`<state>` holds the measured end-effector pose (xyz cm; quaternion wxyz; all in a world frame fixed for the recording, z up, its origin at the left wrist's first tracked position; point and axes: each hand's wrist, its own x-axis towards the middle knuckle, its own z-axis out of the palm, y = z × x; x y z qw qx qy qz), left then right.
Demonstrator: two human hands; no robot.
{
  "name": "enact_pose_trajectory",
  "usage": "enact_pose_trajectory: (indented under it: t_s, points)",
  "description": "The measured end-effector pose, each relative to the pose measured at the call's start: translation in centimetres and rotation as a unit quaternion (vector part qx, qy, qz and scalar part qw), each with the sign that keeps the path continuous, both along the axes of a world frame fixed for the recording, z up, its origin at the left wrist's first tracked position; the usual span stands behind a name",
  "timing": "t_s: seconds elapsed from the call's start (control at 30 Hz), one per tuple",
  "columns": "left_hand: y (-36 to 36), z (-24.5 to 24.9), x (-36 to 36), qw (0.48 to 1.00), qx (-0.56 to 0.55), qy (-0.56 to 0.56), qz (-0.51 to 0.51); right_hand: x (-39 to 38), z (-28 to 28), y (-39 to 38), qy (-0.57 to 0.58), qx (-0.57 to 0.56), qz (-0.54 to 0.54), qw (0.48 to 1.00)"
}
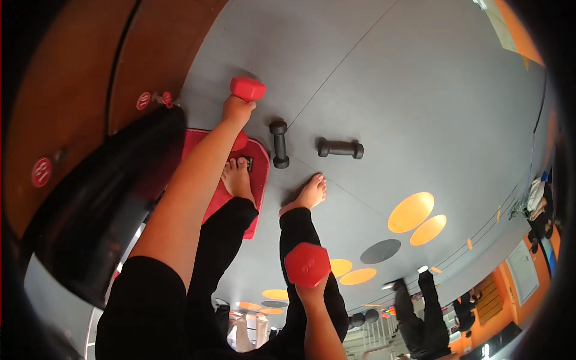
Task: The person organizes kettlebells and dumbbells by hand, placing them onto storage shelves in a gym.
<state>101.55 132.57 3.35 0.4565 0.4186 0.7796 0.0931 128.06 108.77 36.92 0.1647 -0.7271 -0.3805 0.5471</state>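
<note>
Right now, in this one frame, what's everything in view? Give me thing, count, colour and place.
Hex dumbbells: two, red, upper left and lower centre
Floor dumbbells: two, black, near the feet
Platform or mat: one, red, under the left foot
Floor: one, grey, throughout
Floor circles: several, yellow and grey, lower right
Panels: two, brown, left
Number tags: three, red, on the panels
Padded object: one, black, left
Wall: orange, lower right
Other people: several, dark clothing, background
Smaller background items: unclear
Trousers: black, lower centre
Feet: two, bare, centre
Left hand: one, bare, gripping upper dumbbell
Right hand: one, bare, gripping lower dumbbell
</note>
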Motion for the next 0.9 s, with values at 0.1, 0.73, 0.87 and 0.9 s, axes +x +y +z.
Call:
enact_pose_trajectory:
  t_s: [0.1, 0.73, 0.87, 0.9]
  points:
    - [-1.4, -2.4, -0.5, 0.999, -0.011, 0.039, 0.032, -0.3, 0.0, 0.3, -0.005, -0.012, -0.012, 1.0]
    - [-24.3, 51.3, -3.9, 0.96, -0.101, 0.067, -0.251, -1.2, -24.6, 29.0, 0.09, -0.134, -0.117, 0.98]
    - [-25.2, 49.3, -4.5, 0.962, -0.121, 0.118, -0.215, -1.5, -33.5, 32.5, 0.022, -0.032, -0.077, 0.996]
    - [-24.7, 49.0, -4.5, 0.959, -0.124, 0.111, -0.228, -1.8, -34.7, 32.8, 0.013, -0.019, -0.064, 0.998]
